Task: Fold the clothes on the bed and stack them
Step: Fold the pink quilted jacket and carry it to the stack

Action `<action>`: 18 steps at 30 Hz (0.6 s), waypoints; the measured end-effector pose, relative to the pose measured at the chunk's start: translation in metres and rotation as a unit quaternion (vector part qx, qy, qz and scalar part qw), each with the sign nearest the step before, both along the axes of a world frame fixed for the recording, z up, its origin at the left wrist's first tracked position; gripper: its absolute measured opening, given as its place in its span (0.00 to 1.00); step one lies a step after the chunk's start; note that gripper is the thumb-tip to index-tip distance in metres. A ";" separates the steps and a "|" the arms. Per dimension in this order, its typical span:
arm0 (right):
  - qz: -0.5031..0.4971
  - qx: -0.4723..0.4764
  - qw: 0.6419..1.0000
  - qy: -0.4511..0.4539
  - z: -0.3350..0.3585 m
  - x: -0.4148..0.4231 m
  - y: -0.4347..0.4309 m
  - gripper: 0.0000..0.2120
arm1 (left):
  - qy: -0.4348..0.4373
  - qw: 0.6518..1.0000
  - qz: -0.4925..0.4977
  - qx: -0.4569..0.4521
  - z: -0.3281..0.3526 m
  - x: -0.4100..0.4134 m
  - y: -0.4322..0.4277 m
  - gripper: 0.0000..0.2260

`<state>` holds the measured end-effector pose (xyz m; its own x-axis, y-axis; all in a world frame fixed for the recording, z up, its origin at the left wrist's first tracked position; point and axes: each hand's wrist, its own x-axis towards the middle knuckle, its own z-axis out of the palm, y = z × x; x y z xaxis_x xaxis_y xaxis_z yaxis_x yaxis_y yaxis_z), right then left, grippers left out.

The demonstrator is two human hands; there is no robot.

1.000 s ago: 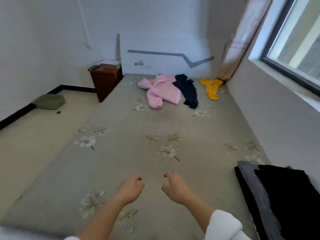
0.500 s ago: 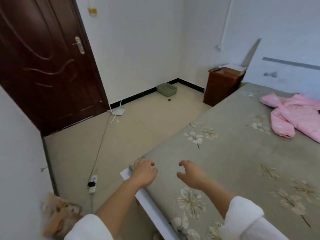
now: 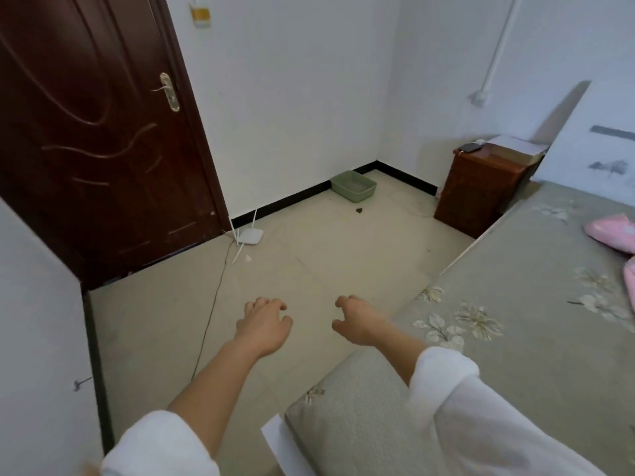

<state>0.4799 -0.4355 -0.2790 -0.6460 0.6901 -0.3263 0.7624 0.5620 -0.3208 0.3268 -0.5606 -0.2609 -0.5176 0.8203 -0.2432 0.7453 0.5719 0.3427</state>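
Observation:
The bed (image 3: 536,338) with its grey flowered cover fills the right side of the view. Only an edge of a pink garment (image 3: 615,233) shows at the far right on the cover. My left hand (image 3: 263,326) hovers over the floor left of the bed corner, fingers loosely curled and holding nothing. My right hand (image 3: 357,321) hangs level with it, just off the bed's left edge, fingers also loosely curled and empty. Both arms wear white sleeves. The other clothes are out of view.
A dark wooden door (image 3: 89,132) stands at the left. A white router (image 3: 250,236) and its cable lie on the tiled floor. A green tray (image 3: 353,186) sits by the far wall. A brown nightstand (image 3: 481,190) stands beside the bed's head.
The view has swung left, away from the clothes toward the door and floor. Both hands have gone from above the bed cover to above the floor beside it, still empty.

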 end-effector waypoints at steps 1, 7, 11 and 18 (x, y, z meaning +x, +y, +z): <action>0.003 0.008 1.000 -0.003 0.000 -0.022 0.010 0.24 | 0.010 1.000 -0.001 -0.003 0.001 -0.020 0.010 0.18; 0.005 0.050 0.999 -0.019 0.008 -0.157 0.077 0.23 | 0.081 0.996 -0.004 -0.023 0.005 -0.166 0.070 0.18; -0.030 0.086 0.996 0.006 0.026 -0.242 0.122 0.22 | 0.102 0.994 -0.029 -0.031 0.006 -0.261 0.110 0.18; -0.096 0.104 0.989 -0.032 0.015 -0.294 0.191 0.17 | 0.127 0.984 -0.101 -0.071 -0.005 -0.354 0.218 0.19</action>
<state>0.1857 -0.2448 -0.2642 -0.4791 0.8546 -0.2003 0.8765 0.4537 -0.1608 -0.0271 -0.3429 -0.2661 -0.4065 0.8797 -0.2467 0.8999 0.4322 0.0579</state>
